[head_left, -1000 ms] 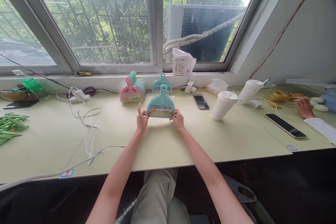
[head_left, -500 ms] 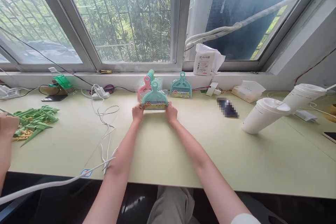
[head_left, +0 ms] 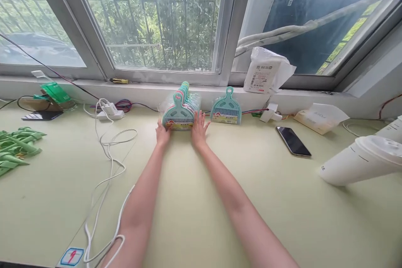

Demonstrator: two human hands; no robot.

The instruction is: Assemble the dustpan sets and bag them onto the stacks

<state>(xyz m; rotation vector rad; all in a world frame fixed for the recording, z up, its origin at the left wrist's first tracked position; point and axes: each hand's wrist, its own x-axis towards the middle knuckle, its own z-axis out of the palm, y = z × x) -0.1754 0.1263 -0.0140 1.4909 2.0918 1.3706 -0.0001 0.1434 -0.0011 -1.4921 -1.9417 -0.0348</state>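
Note:
A row of wrapped dustpan-and-brush sets [head_left: 179,113], mostly teal with some pink, stands upright near the window wall, a teal one in front. At its left edge is my left hand [head_left: 162,135], fingers curled round the front set's lower corner. My right hand [head_left: 199,130] lies against the right side of the row, its fingers spread and pointing up. One more teal dustpan set [head_left: 226,109] leans on the wall to the right, apart from both hands.
White cables [head_left: 109,155] and a power strip [head_left: 110,113] lie on the left, near green folded leaves [head_left: 19,146]. On the right are a black phone [head_left: 293,141], a white cup [head_left: 361,161] and a tissue pack [head_left: 320,118]. A white package [head_left: 264,73] rests on the sill.
The front teal set has moved back against the row. My right hand has opened from its grip on that set's right corner. The view has shifted, and the other person's hand at left is gone.

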